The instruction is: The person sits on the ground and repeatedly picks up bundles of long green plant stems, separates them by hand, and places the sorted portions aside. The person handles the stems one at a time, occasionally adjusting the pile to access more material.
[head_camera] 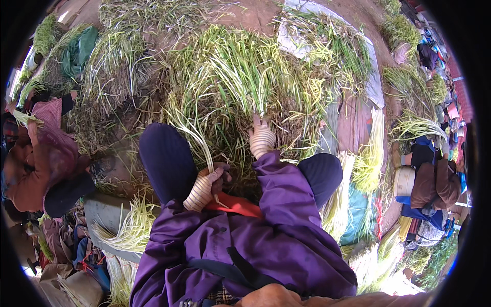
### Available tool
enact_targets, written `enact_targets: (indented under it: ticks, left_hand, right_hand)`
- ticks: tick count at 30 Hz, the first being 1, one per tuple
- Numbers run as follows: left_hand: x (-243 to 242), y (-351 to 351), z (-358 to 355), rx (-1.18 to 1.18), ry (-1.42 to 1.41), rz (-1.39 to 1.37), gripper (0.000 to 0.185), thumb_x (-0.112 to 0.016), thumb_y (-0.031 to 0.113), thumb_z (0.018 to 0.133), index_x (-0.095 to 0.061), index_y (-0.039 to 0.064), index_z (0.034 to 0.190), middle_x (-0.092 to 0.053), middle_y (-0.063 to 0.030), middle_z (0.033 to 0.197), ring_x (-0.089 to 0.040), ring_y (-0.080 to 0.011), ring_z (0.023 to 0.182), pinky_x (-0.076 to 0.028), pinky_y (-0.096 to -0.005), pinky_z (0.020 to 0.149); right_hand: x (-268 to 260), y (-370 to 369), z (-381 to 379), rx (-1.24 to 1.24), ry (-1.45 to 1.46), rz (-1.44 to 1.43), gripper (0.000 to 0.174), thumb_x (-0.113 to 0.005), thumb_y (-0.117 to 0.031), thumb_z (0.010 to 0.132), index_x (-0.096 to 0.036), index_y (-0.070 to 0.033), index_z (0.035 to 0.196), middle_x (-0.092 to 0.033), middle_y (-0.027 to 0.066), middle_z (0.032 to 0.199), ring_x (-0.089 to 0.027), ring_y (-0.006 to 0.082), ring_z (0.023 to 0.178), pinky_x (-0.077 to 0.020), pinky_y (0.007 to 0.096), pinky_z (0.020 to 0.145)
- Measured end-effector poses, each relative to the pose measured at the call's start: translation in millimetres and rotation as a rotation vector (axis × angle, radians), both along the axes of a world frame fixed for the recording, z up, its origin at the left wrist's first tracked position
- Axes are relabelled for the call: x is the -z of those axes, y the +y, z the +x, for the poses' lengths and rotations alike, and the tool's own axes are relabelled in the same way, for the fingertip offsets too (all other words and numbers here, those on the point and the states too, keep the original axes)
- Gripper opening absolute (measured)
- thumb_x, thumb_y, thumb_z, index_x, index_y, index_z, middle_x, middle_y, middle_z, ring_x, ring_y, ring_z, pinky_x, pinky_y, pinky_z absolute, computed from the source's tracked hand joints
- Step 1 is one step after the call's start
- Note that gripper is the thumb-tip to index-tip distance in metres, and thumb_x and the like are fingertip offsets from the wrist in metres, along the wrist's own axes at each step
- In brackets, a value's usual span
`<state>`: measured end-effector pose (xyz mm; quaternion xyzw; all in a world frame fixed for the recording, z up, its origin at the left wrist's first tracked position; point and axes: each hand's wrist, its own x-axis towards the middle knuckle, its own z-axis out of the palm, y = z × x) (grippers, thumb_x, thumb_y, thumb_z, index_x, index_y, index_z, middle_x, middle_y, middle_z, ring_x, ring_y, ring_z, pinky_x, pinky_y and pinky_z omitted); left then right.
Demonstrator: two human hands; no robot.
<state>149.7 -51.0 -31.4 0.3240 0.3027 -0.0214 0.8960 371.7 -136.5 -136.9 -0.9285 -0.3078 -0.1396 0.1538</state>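
Observation:
My left hand, in a striped fingerless covering, is closed around the lower ends of a few long pale stalks that lean up and to the left beside my knee. My right hand, covered the same way, reaches forward. Its fingertips touch the base of pale green stalks at the near edge of a big heap of leafy green stalks. Whether its fingers grip any stalk cannot be told. Red cloth lies in my lap.
Sorted pale bundles lie at my right and more pale stalks at my left, on a grey surface. A person sits at the far left, another at the far right. White sheeting lies beyond the heap.

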Motion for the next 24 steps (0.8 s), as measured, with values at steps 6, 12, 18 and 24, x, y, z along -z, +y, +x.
enact_targets:
  ticks: [6, 12, 18, 24]
  left_hand:
    - [5.8, -0.9, 2.5, -0.008, -0.012, 0.007, 0.031, -0.053, 0.023, 0.094, -0.054, 0.002, 0.117, -0.06, -0.0083, 0.08, -0.032, -0.0031, 0.044, -0.025, -0.0179, 0.041]
    - [-5.5, -3.0, 8.8, -0.011, 0.002, 0.064, 0.028, -0.053, 0.022, 0.094, -0.056, 0.002, 0.115, -0.061, -0.0076, 0.077, -0.034, -0.0028, 0.044, -0.025, -0.0177, 0.041]
    - [-3.2, -2.8, 6.9, -0.033, 0.013, 0.088, 0.025, -0.054, 0.021, 0.094, -0.058, 0.004, 0.111, -0.06, -0.0053, 0.074, -0.035, -0.0028, 0.044, -0.025, -0.0177, 0.041]
    - [-25.4, 2.3, 20.3, -0.068, -0.013, 0.167, 0.016, -0.053, 0.017, 0.094, -0.062, 0.007, 0.102, -0.058, -0.0024, 0.065, -0.032, -0.0019, 0.04, -0.023, -0.0174, 0.038]
  right_hand:
    - [11.2, 2.0, -34.3, -0.187, 0.425, -0.656, 0.011, -0.059, -0.01, 0.082, -0.065, -0.011, 0.072, -0.065, 0.0023, 0.07, -0.066, 0.0206, 0.067, -0.0523, 0.0329, 0.054]
    - [-56.6, -11.8, -81.7, -0.322, 0.575, -0.586, 0.028, -0.054, -0.015, 0.084, -0.056, -0.008, 0.111, -0.06, 0.0163, 0.105, -0.065, 0.0284, 0.09, -0.0538, 0.0386, 0.07]
    - [-145.7, -32.6, -64.8, -0.322, 0.416, -0.541, 0.027, -0.058, -0.02, 0.084, -0.056, -0.013, 0.11, -0.056, 0.0139, 0.107, -0.065, 0.0283, 0.081, -0.0537, 0.0383, 0.066]
    - [-143.9, -5.9, 7.1, 0.026, 0.705, -0.092, 0.029, -0.052, -0.026, 0.093, -0.06, -0.007, 0.113, -0.064, 0.0142, 0.11, -0.064, 0.0296, 0.091, -0.053, 0.0372, 0.082]
